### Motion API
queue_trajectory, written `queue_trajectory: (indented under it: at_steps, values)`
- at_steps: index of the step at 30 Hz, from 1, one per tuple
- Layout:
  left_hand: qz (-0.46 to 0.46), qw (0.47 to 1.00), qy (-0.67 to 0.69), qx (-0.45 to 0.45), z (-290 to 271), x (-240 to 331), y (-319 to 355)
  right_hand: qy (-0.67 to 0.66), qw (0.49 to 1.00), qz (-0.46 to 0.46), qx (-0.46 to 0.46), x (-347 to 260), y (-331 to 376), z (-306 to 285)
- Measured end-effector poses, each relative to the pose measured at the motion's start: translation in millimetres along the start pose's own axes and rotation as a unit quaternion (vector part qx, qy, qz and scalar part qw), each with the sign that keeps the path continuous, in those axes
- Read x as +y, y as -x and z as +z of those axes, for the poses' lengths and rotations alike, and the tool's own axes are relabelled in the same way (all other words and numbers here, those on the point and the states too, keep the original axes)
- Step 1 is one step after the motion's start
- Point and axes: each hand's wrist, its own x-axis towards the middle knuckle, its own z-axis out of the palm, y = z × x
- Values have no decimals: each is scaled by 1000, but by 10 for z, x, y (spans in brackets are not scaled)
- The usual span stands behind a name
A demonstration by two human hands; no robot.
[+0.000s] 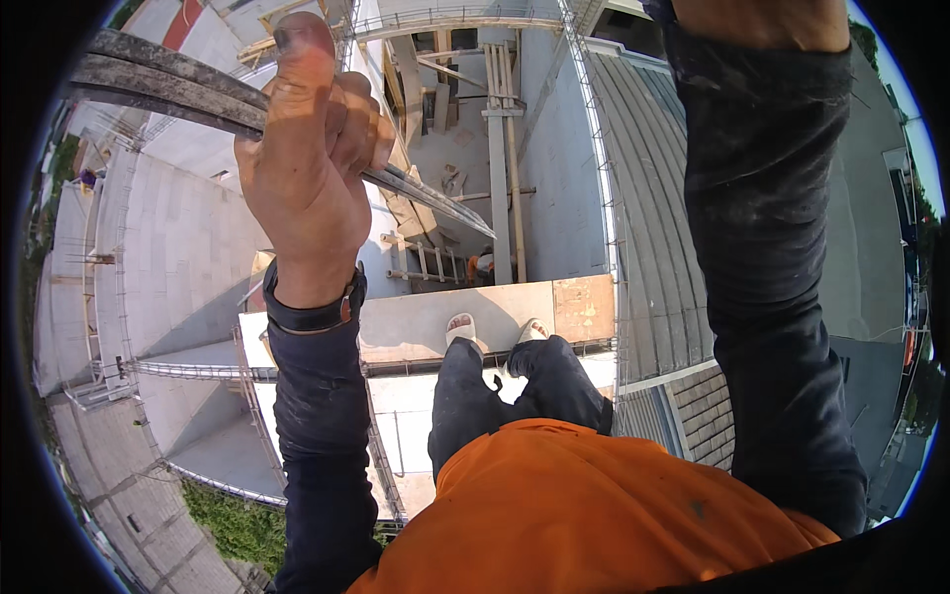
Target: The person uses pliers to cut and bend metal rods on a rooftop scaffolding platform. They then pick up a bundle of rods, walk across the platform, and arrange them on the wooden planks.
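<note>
My left hand is raised in front of me, fist closed around a bundle of long, dark, flat metal strips, thumb pointing up. The strips run from the upper left down to a thin tip at the right. A black watch sits on that wrist. My right arm, in a dark sleeve, reaches up past the top edge, and its hand is out of view. My feet in light footwear stand on a concrete ledge.
Past the ledge is a deep drop into an unfinished concrete building with beams, a ladder and a person in orange far below. A grey ribbed roof lies right, tiled roof beneath it. Pale walls and grass lie left.
</note>
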Motion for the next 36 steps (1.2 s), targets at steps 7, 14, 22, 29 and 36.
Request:
queue_trajectory:
  at_steps: [7, 14, 22, 29, 36]
  values:
    - [32, 999, 5, -40, -731, 1804, 515, -131, 924, 269, -240, -76, 2068, 1785]
    - [92, 973, -62, 203, -865, 2650, 1999, -224, 863, 276, -359, -658, 2546, 2165]
    - [134, 911, -86, 381, -299, 2732, 3229, -326, 791, 193, -480, -1342, 3100, 2196]
    - [202, 888, -157, 382, 431, 2645, 3658, -391, 697, 131, -586, -1524, 3231, 2276]
    - [328, 803, -220, 447, 1289, 2971, 4038, -390, 633, 46, -667, -1623, 3257, 1920]
